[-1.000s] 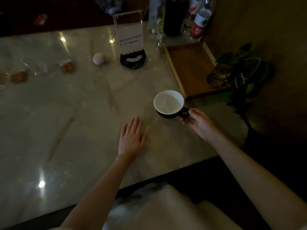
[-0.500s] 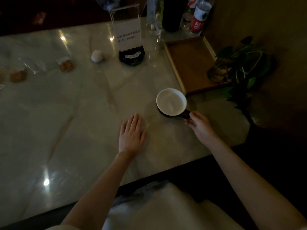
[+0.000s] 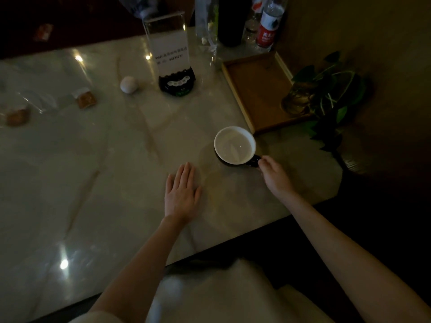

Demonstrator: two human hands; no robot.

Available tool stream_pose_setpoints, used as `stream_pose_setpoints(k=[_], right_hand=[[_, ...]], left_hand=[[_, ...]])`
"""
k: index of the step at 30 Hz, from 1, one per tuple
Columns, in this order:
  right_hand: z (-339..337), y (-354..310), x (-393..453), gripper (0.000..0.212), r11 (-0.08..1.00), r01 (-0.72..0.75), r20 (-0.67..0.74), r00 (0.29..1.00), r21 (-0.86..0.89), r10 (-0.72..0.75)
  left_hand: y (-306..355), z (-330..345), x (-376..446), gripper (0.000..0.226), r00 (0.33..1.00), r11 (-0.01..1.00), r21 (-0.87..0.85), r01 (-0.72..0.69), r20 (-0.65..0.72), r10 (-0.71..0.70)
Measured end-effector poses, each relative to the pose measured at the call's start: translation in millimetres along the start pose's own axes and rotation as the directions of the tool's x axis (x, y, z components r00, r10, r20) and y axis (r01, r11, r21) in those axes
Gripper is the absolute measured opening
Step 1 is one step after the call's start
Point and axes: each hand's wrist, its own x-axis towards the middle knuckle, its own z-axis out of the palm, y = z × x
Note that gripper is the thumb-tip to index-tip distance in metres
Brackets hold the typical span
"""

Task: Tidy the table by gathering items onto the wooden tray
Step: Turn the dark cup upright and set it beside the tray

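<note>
A black cup with a white inside stands on the marble table, just in front of the near corner of the wooden tray. My right hand pinches the cup's black handle from the right. My left hand lies flat on the table, fingers spread, left of the cup. A white egg-like ball and two small wrapped snacks lie farther back on the left. The tray's floor is bare apart from a glass jar at its right edge.
An acrylic sign stand on a black base stands behind the cup. Bottles cluster at the table's back, behind the tray. A glass jar with a leafy plant sits at the tray's right edge. The table's near edge runs diagonally below my hands.
The cup tilted and shifted slightly toward the tray as my right hand closed on its handle. My left hand stayed flat on the table.
</note>
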Motion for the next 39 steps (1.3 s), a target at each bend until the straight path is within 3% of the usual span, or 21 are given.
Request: stream_pose_setpoints(k=[3,7,12,16,21,26,39], right_hand=[[-5.1,-5.9,-5.3,0.038,0.981,0.096,0.07,0.994,-0.17,-0.085],[-3.4,-13.6,-5.4,0.044,0.901,0.159,0.046,0.987,-0.403,-0.154],[3.3,-18.0,-8.1,0.041,0.868,0.144,-0.016,0.985,-0.475,-0.172],[5.8,-20.0,-7.3,0.041,0.896,0.072,-0.063,0.992,-0.438,-0.11],[6.0,-22.5,-6.4,0.041,0.955,-0.007,-0.063,0.998,-0.296,-0.012],[5.5,-22.4,-3.7,0.03,0.953,-0.038,-0.02,0.999,-0.3,0.034],[-53.1,0.1,18.6,0.013,0.997,0.051,0.057,0.997,-0.064,-0.047]], left_hand=[[0.6,-3.2,0.3,0.066,1.0,1.0,0.027,0.0,0.012,0.0],[2.0,-6.3,2.0,0.06,0.997,0.999,0.053,0.008,0.073,-0.012],[2.1,-5.6,4.0,0.059,0.996,0.997,0.046,-0.06,0.07,0.056],[-0.9,-5.7,6.0,0.069,0.984,0.992,0.008,-0.128,0.126,0.126],[-3.9,-2.8,6.6,0.059,0.989,0.992,0.057,-0.114,0.105,0.108],[-2.7,-3.7,6.3,0.058,0.989,0.992,0.069,-0.103,0.117,0.094],[14.6,-8.0,14.8,0.06,1.0,1.0,0.019,-0.006,0.015,0.006]])
